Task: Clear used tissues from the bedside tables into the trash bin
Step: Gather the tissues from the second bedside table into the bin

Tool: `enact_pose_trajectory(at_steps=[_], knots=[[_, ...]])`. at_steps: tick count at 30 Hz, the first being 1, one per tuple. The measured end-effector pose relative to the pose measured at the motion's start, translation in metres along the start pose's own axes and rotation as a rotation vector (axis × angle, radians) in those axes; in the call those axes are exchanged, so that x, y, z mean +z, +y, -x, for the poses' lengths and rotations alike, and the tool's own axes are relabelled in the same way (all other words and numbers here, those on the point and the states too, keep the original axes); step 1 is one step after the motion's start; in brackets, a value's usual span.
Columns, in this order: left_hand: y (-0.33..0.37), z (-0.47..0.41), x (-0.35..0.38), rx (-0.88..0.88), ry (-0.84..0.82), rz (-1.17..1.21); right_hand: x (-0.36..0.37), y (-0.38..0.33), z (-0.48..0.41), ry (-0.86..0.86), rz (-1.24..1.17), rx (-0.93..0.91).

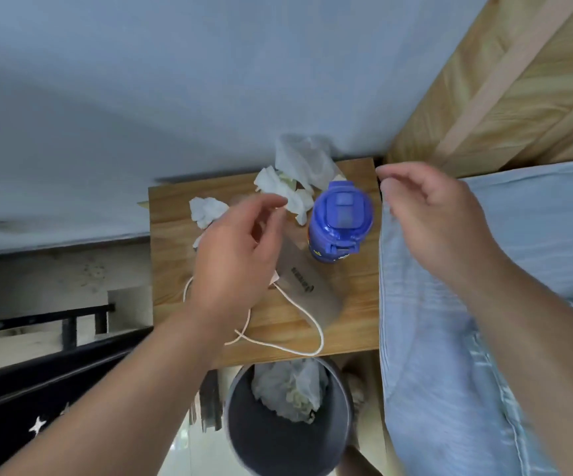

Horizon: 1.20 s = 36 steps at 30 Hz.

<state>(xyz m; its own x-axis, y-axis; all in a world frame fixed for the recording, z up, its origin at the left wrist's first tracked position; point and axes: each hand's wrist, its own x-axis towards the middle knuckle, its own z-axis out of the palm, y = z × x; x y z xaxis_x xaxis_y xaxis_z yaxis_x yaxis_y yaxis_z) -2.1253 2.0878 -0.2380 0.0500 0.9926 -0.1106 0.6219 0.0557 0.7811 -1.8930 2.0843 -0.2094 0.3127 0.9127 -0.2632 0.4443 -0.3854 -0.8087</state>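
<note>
On the wooden bedside table [354, 304] lie crumpled white tissues: one [206, 209] at the left rear, one [283, 192] in the middle rear, and a larger one [304, 158] against the wall. My left hand [233, 255] hovers over the table with fingers loosely spread, its fingertips close to the middle tissue, holding nothing. My right hand [429, 207] hangs above the table's right edge, fingers relaxed and empty. Below the table's near edge stands a grey trash bin [244, 427] with crumpled tissue [288, 389] inside.
A blue bottle [340, 223] with a flip lid stands upright at the table's right rear. A brown paper bag [309, 290] with white cord handles lies flat mid-table. A bed with light blue bedding [484, 269] borders the right side; a wooden headboard [505, 84] rises behind.
</note>
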Motion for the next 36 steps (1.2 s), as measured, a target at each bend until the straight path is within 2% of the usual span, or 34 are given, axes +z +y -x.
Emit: enact_pose_trajectory(at_steps=[4, 9, 14, 18, 24, 28, 31, 34, 36], knots=[[-0.005, -0.062, 0.012, 0.115, -0.025, -0.399, 0.021, 0.004, -0.056, -0.077, 0.082, -0.017], [-0.004, -0.092, 0.043, 0.316, -0.248, -0.881, 0.048, 0.019, -0.095, -0.228, 0.225, 0.029], [-0.010, -0.107, 0.058, 0.241, -0.300, -0.895, 0.062, 0.032, -0.108, -0.341, 0.485, -0.006], [-0.012, -0.111, 0.058, 0.253, -0.284, -0.940, 0.062, 0.034, -0.106, -0.371, 0.448, 0.025], [-0.004, -0.108, 0.052, 0.227, -0.107, -0.720, 0.050, 0.015, -0.094, -0.197, 0.470, -0.095], [0.006, -0.096, 0.027, 0.135, 0.058, -0.448, 0.032, -0.008, -0.074, -0.042, 0.497, -0.318], [0.014, -0.077, -0.001, -0.006, 0.111, -0.170, 0.012, -0.028, -0.057, 0.051, 0.442, -0.438], [0.021, -0.043, -0.025, -0.148, 0.177, 0.120, -0.009, -0.047, -0.043, 0.124, 0.304, -0.425], [0.027, -0.015, -0.034, -0.172, 0.218, 0.188, -0.021, -0.060, -0.030, 0.168, 0.201, -0.430]])
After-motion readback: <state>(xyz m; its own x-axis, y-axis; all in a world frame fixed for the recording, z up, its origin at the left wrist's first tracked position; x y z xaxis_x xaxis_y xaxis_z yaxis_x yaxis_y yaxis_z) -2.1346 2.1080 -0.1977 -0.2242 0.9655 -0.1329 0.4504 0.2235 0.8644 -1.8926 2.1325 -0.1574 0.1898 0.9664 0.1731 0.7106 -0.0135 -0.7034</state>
